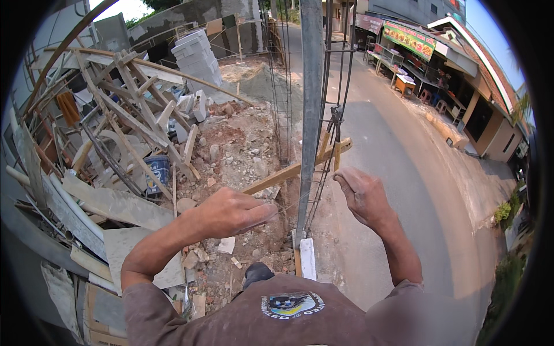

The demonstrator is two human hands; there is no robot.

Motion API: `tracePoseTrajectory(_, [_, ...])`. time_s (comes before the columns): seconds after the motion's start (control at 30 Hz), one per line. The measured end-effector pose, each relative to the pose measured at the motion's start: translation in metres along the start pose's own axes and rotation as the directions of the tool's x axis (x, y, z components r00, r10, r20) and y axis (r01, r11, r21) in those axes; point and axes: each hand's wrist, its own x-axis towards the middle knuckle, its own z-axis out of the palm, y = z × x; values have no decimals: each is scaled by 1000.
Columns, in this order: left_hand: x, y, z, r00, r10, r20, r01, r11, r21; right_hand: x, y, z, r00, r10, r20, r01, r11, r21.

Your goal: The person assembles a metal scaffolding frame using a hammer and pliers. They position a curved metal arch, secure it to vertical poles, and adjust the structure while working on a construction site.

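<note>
Brown shirt (323, 328) across the near edge of the head view, a worker holds both bare hands up on either side of a grey upright post (311, 86). Left of the post, the left hand (238, 213) points inward, its fingers pressed together; on the right, the right hand (366, 199) pinches thumb against fingers. Faint and hard to make out, a thin string (291, 204) appears to stretch between the two grips, near the post. Just beyond, a wooden strip (277, 177) slants across at the post, beside a steel rebar cage (340, 63). Rubble (242, 150) and heaped timber (138, 98) lie farther left, with a blue bucket (157, 173); a paved road (398, 173) curves past on the right.
</note>
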Motion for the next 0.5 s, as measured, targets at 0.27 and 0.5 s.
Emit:
tracePoseTrajectory(0.27, [-6, -23, 23, 992, 126, -25, -124, 989, 84, -16, -8, -10, 996, -9, -88, 39, 936, 349])
tracePoseTrajectory(0.5, [0, -52, 6, 998, 29, -57, -21, 990, 138, -20, -21, -5, 954, -137, 268, -16, 866, 500])
